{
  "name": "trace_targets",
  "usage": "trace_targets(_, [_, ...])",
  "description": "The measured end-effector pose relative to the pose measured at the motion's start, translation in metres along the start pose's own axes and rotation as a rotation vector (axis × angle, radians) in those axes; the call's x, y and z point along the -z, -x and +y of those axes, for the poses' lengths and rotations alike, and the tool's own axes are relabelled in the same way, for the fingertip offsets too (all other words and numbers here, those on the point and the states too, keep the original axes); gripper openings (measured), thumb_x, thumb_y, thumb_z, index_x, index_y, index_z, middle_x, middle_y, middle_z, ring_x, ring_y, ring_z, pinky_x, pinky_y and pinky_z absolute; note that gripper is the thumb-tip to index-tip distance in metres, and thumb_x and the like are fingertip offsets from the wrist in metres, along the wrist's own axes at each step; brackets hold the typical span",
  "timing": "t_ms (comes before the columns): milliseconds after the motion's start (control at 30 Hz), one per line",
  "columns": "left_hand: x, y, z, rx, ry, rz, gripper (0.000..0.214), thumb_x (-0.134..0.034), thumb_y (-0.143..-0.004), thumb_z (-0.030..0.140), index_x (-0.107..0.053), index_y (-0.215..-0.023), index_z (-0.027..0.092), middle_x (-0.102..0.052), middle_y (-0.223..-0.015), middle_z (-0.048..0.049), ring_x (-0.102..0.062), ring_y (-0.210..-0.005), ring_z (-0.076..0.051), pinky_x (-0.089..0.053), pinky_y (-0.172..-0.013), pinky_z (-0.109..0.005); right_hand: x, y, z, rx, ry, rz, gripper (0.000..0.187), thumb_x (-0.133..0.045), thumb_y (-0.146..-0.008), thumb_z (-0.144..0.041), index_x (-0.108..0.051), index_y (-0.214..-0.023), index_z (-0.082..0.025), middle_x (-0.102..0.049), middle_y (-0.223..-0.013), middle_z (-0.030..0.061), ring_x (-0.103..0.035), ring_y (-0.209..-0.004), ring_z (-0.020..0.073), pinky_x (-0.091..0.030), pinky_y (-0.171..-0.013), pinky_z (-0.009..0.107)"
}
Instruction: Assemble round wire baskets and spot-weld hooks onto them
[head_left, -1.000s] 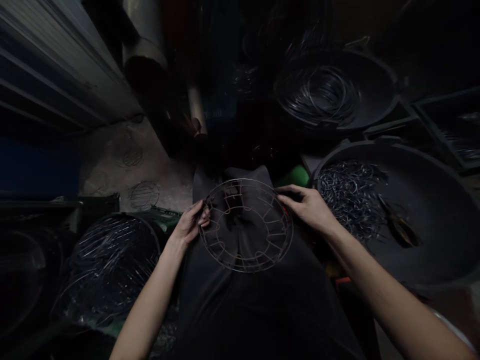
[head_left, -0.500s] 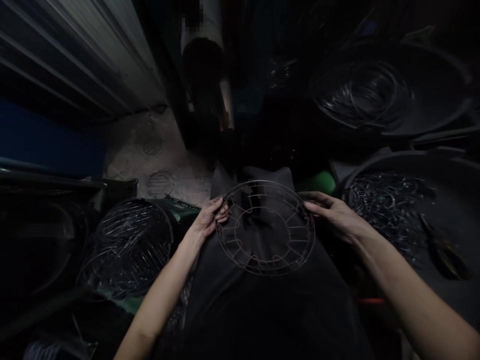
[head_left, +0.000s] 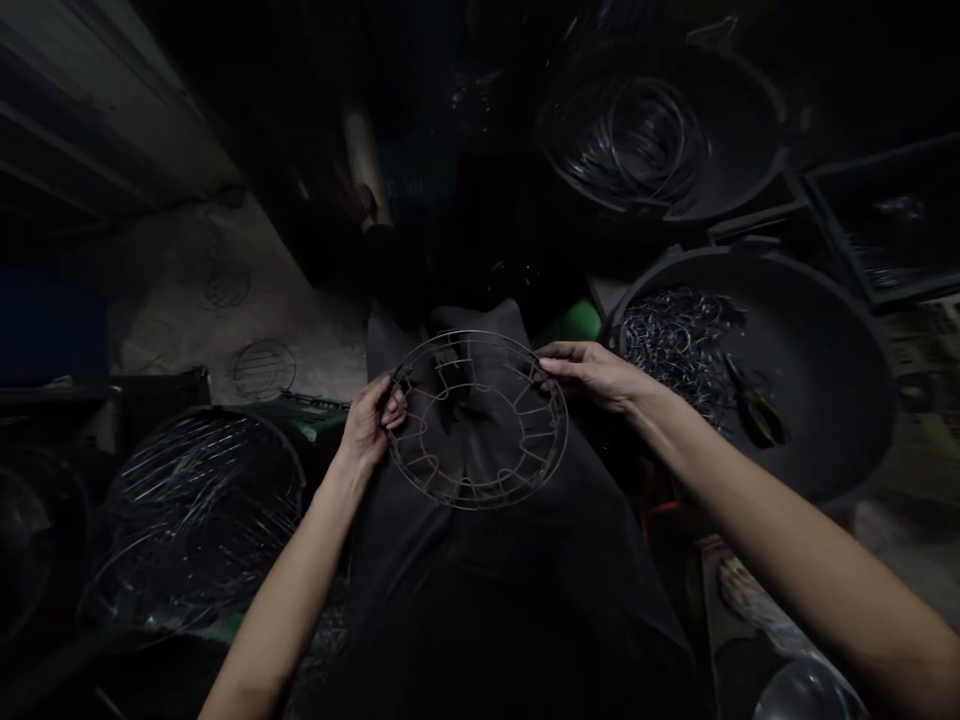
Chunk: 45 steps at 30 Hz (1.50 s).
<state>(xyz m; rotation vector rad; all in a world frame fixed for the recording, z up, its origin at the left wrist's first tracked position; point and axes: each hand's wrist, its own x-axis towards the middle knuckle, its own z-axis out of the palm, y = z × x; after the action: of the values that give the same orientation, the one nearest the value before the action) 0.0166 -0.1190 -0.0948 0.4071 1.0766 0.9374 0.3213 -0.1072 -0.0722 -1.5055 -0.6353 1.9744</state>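
A round wire frame (head_left: pixel 427 462), made of thin outer rings, a smaller inner ring and bent wire loops, is held over my dark-clothed lap. My left hand (head_left: pixel 373 415) grips its left rim with curled fingers. On the upper right rim, my right hand (head_left: pixel 589 370) pinches the wire between thumb and fingers. Dark cloth (head_left: pixel 480 590) shows through the open middle of the frame.
To the right, a wide black basin (head_left: pixel 832 400) holds many short bent wires (head_left: pixel 679 340) and pliers (head_left: pixel 757 410). Behind it, another tub contains coiled wire (head_left: pixel 637 140). At left stands a bin of wire pieces (head_left: pixel 210 510); a wire grid (head_left: pixel 262 368) lies on the floor.
The view has swung to the right, so the surroundings shift left in the picture. Both hands still hold the wire frame, which appears lower-left to upper-right about equally level.
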Motion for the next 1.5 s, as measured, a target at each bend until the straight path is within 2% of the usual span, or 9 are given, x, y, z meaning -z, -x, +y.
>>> trace_targets(133, [0.0,-0.002,-0.003,0.001,-0.031,0.024,0.03,-0.071,-0.073,0.036,-0.052,-0.068,0.013,-0.04,-0.045,0.0079,-0.028,-0.033,-0.001,-0.018,-0.032,-0.013,0.004,-0.004,0.009,0.048,0.04,-0.006,0.039,-0.084,-0.054,-0.035,-0.069,-0.085,-0.017,-0.069,-0.072,0.0014,-0.062,-0.058,0.0101,-0.051,-0.056,0.02])
trace_targets(233, [0.001,-0.005,-0.006,-0.009,-0.029,0.017,0.032,-0.071,-0.074,0.035,-0.048,-0.065,0.015,-0.04,-0.044,0.0084,-0.027,-0.032,-0.001,-0.019,-0.032,-0.013,0.003,-0.009,0.023,0.207,0.153,0.054,0.039,-0.079,-0.06,-0.043,-0.069,-0.088,-0.019,-0.069,-0.073,0.0005,-0.063,-0.064,0.0119,-0.051,-0.061,0.023])
trace_targets(433, [0.001,-0.01,-0.012,-0.024,-0.036,0.032,0.027,-0.067,-0.079,0.032,-0.049,-0.068,0.015,-0.041,-0.045,0.0082,-0.027,-0.031,-0.001,-0.017,-0.032,-0.013,0.002,-0.007,0.054,0.4,0.303,0.222,0.041,-0.067,-0.071,-0.052,-0.068,-0.099,-0.022,-0.071,-0.098,0.0025,-0.064,-0.096,0.0204,-0.047,-0.091,0.036])
trace_targets(600, [0.004,-0.009,-0.01,-0.005,0.002,0.026,0.027,-0.063,-0.083,0.03,-0.047,-0.066,0.015,-0.042,-0.046,0.0078,-0.026,-0.031,-0.001,-0.017,-0.032,-0.013,0.007,0.022,0.073,0.447,0.431,0.278,0.043,-0.059,-0.081,-0.05,-0.061,-0.115,-0.024,-0.064,-0.117,0.0044,-0.057,-0.112,0.0214,-0.041,-0.101,0.041])
trace_targets(800, [0.005,-0.01,-0.004,0.006,0.195,0.141,0.03,-0.047,-0.093,0.028,-0.046,-0.065,0.015,-0.039,-0.045,0.0078,-0.026,-0.031,-0.001,-0.018,-0.033,-0.013,-0.013,0.061,0.08,0.527,0.798,0.56,0.041,-0.05,-0.086,-0.048,-0.061,-0.116,-0.023,-0.062,-0.118,0.008,-0.054,-0.115,0.0238,-0.038,-0.102,0.045])
trace_targets(967, [0.005,-0.007,0.0,0.03,0.398,0.171,0.033,-0.033,-0.098,0.024,-0.056,-0.077,0.015,-0.036,-0.045,0.0076,-0.027,-0.03,-0.002,-0.022,-0.033,-0.014,-0.046,0.06,0.071,0.353,0.429,0.373,0.046,-0.062,-0.076,-0.052,-0.062,-0.111,-0.021,-0.065,-0.111,0.0074,-0.062,-0.099,0.0219,-0.053,-0.08,0.036])
trace_targets(1100, [0.005,-0.003,0.003,0.032,0.465,0.188,0.036,-0.028,-0.099,0.025,-0.058,-0.083,0.013,-0.036,-0.046,0.0077,-0.026,-0.03,-0.002,-0.023,-0.033,-0.014,-0.064,0.048,0.065,0.328,0.109,0.285,0.04,-0.07,-0.069,-0.05,-0.06,-0.095,-0.022,-0.068,-0.088,0.0024,-0.065,-0.079,0.0168,-0.055,-0.062,0.028])
trace_targets(1300, [0.005,-0.001,0.006,0.052,0.471,0.26,0.033,-0.03,-0.099,0.024,-0.057,-0.084,0.012,-0.038,-0.045,0.0081,-0.025,-0.029,-0.001,-0.023,-0.034,-0.014,-0.07,0.038,0.064,0.339,0.0,0.277,0.041,-0.076,-0.065,-0.044,-0.06,-0.095,-0.021,-0.067,-0.081,-0.0005,-0.066,-0.076,0.0146,-0.057,-0.067,0.027])
trace_targets(1500, [0.002,-0.001,0.009,0.083,0.455,0.29,0.031,-0.031,-0.098,0.024,-0.054,-0.079,0.013,-0.038,-0.046,0.0082,-0.026,-0.029,-0.001,-0.023,-0.035,-0.014,-0.073,0.04,0.066,0.198,-0.118,0.278,0.049,-0.075,-0.065,-0.044,-0.056,-0.105,-0.024,-0.068,-0.087,0.0,-0.068,-0.068,0.0162,-0.06,-0.065,0.033])
